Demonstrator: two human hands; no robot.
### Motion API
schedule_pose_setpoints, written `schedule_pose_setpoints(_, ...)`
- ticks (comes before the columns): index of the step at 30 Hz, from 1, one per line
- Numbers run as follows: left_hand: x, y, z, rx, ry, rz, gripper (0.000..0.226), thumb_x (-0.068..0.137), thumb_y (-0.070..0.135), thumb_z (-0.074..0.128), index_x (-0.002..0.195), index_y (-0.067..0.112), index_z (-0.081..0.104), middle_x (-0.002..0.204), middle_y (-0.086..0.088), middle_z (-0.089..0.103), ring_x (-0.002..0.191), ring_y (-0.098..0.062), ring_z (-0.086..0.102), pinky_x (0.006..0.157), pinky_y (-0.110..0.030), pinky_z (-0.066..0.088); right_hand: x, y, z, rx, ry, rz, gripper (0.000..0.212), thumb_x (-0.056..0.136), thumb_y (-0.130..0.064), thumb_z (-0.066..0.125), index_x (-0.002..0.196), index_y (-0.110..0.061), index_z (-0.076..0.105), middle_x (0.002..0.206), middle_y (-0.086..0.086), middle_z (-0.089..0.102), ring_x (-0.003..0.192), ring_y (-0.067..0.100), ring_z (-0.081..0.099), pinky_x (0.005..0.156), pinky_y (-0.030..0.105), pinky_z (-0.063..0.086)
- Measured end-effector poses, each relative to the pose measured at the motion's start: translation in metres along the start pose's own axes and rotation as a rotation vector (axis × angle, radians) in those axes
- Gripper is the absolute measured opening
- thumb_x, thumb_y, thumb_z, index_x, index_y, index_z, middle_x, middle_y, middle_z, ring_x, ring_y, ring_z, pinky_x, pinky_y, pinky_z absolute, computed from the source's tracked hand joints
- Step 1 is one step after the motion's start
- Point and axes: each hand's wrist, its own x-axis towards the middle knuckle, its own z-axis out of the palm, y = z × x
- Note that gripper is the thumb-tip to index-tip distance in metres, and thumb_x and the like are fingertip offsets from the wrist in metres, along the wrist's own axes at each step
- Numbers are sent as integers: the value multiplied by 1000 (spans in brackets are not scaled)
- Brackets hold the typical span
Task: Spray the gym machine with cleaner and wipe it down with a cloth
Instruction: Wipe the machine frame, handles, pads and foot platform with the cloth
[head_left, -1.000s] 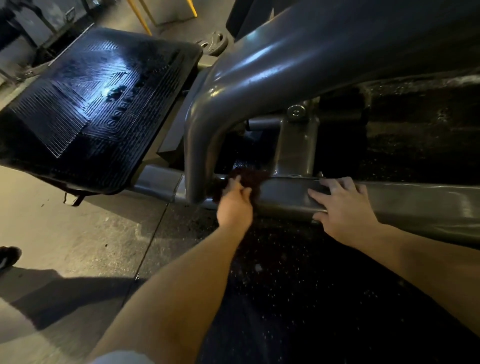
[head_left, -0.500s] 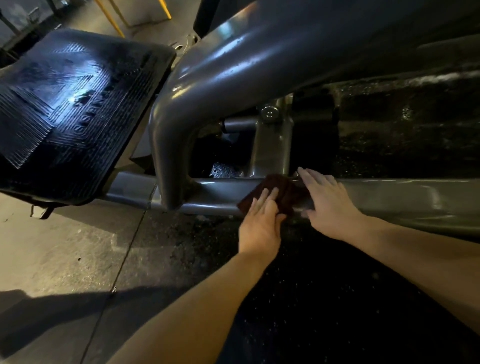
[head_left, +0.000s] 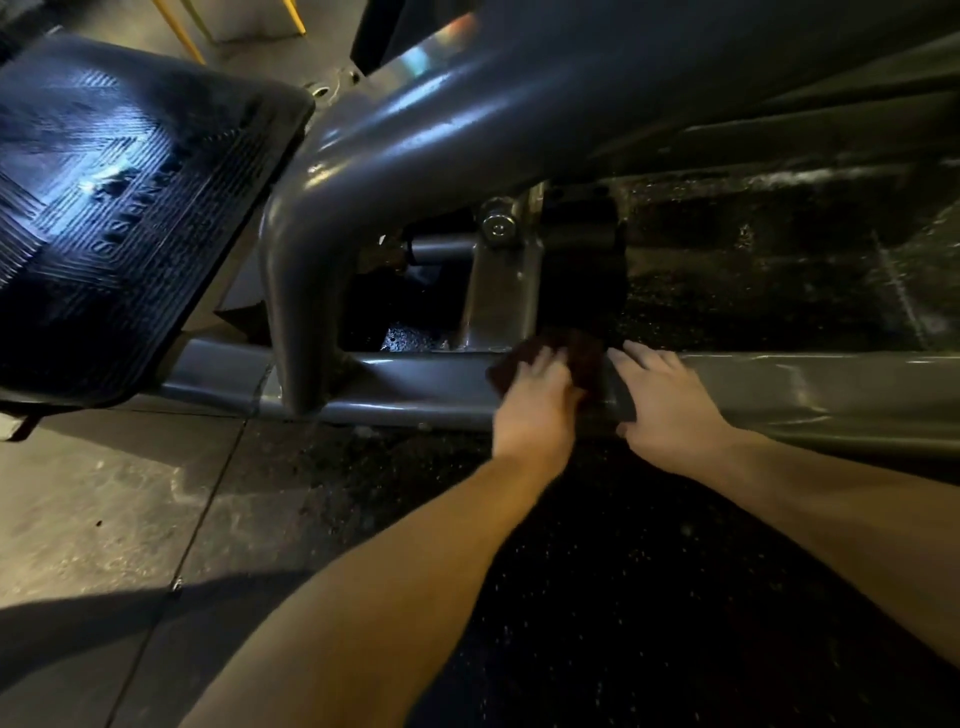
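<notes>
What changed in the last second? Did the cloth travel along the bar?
The left hand slid the dark cloth rightward along the lower frame bar, from the base of the curved tube to beside the right hand. Nothing was picked up or released. The right hand stayed resting on the bar; the footplate did not move.

We find open floor (head_left: 649, 597) before the low rail (head_left: 415, 387), while the curved tube (head_left: 311, 270) blocks it leftward and the upright bracket (head_left: 501, 296) stands close behind.
</notes>
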Motion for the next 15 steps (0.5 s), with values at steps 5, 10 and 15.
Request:
schedule_pose_setpoints(5, -25, 5, -1, 189, -112, 254, 54, 108, 19, 50, 159, 16, 31, 170, 0, 23, 157, -15, 16, 126, -31, 11, -22, 4, -8, -18, -67, -45, 79, 92, -9, 66, 161, -19, 29, 169, 5, 19, 154, 26, 17, 126, 37, 17)
schedule_pose_setpoints(10, -59, 2, -43, 170, -152, 155, 21, 108, 22, 47, 125, 13, 53, 124, -9, 64, 114, -29, 62, 91, -42, 51, -50, -33, -2, 177, -31, 3, 70, 93, -16, 71, 156, -23, 40, 161, -1, 36, 149, 21, 31, 124, 36, 22)
schedule_pose_setpoints(15, -82, -19, -105, -45, -143, -22, 21, 107, 28, 48, 114, 9, 48, 95, -10, 60, 88, -29, 60, 77, -35, 48, -56, -96, 7, 547, 0, 102, 28, 94, -24, 71, 122, -24, 64, 107, -5, 67, 101, 17, 66, 83, 29, 49)
